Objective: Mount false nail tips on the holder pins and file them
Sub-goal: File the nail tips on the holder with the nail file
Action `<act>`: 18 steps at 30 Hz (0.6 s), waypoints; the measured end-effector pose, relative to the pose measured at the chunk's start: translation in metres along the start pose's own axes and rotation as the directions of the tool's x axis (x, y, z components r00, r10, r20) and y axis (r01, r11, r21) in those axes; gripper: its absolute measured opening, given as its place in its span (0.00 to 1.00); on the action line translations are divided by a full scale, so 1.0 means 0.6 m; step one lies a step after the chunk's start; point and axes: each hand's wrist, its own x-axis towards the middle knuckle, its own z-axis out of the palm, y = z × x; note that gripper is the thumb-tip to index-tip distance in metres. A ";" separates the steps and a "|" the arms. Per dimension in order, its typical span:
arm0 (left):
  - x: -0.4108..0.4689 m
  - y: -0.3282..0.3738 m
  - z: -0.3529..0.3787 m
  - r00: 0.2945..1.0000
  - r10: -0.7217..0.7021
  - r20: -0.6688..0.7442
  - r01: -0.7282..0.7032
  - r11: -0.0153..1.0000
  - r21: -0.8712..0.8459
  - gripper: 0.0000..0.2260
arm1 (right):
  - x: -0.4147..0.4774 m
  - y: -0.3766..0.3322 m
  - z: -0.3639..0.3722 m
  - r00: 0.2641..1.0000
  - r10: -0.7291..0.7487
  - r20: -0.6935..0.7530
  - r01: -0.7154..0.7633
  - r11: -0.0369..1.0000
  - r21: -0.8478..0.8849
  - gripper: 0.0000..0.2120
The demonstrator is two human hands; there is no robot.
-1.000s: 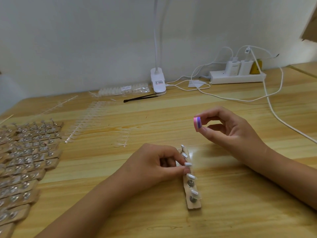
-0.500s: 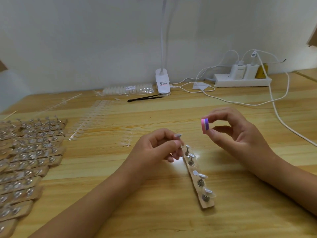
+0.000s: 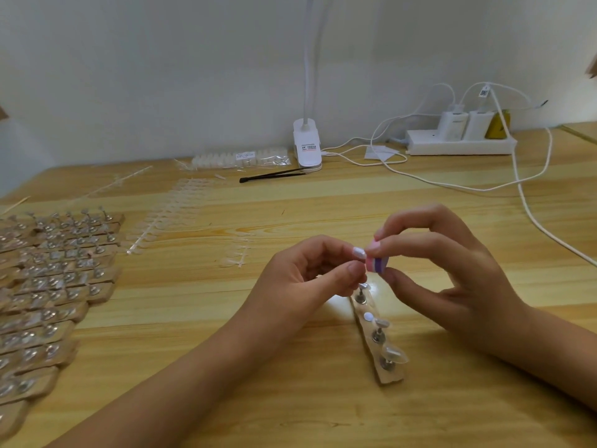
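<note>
Right hand (image 3: 452, 273) has closed the gap since half a second ago. The file block (image 3: 376, 264) now sits against the thumb and forefinger of the left hand (image 3: 307, 279), both raised over the far end of the holder strip (image 3: 392, 378).

Right thumb and two fingers pinch the pink-purple block. Left thumb and forefinger are curled tight on a small piece (image 3: 364, 266), mostly hidden, so I can't tell what it is.

The strip lies mid-tabletop (image 3: 323, 205), toward the near edge:
- 3 pins (image 3: 378, 333) visible, each topped with a clear nail tip (image 3: 392, 353)
- 1 bare round disc (image 3: 368, 316)

Left edge: pile of more strips (image 3: 48, 286), too many to count.

Far edge:
- 1 clear bag (image 3: 240, 155) with tips inside
- 1 lamp clip (image 3: 307, 145)
- 1 pair of black tweezers (image 3: 274, 175)
- 1 power strip (image 3: 458, 147) carrying 2 white chargers (image 3: 452, 121)
</note>
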 end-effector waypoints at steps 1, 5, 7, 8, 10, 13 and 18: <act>0.000 0.001 0.000 1.000 0.008 -0.007 -0.008 1.000 0.009 0.06 | 0.001 0.001 -0.002 1.000 0.011 -0.006 -0.011 1.000 -0.009 0.10; 0.001 0.002 -0.002 0.999 0.043 -0.024 -0.042 0.998 0.036 0.04 | -0.002 -0.006 0.005 0.999 -0.027 0.035 0.026 1.000 0.016 0.11; 0.002 0.003 -0.001 0.999 0.049 -0.021 -0.048 0.998 0.048 0.04 | -0.005 -0.011 0.010 0.997 -0.058 0.053 0.057 0.998 0.025 0.11; 0.002 0.003 0.000 0.998 0.054 -0.023 -0.053 0.997 0.056 0.04 | -0.004 -0.009 0.008 0.997 -0.052 0.048 0.051 0.999 0.013 0.10; 0.002 0.001 0.001 0.998 0.061 -0.035 -0.058 0.996 0.067 0.03 | 0.001 -0.002 0.001 1.000 0.008 0.007 -0.008 1.000 -0.016 0.11; 0.000 -0.001 0.003 0.997 0.068 -0.035 -0.065 0.996 0.066 0.03 | 0.002 0.000 0.001 0.999 0.037 -0.001 -0.038 0.999 -0.012 0.11; -0.003 0.000 0.005 0.996 0.085 -0.018 -0.083 0.994 0.070 0.02 | -0.001 -0.002 0.004 1.000 0.016 0.005 -0.016 1.000 0.012 0.10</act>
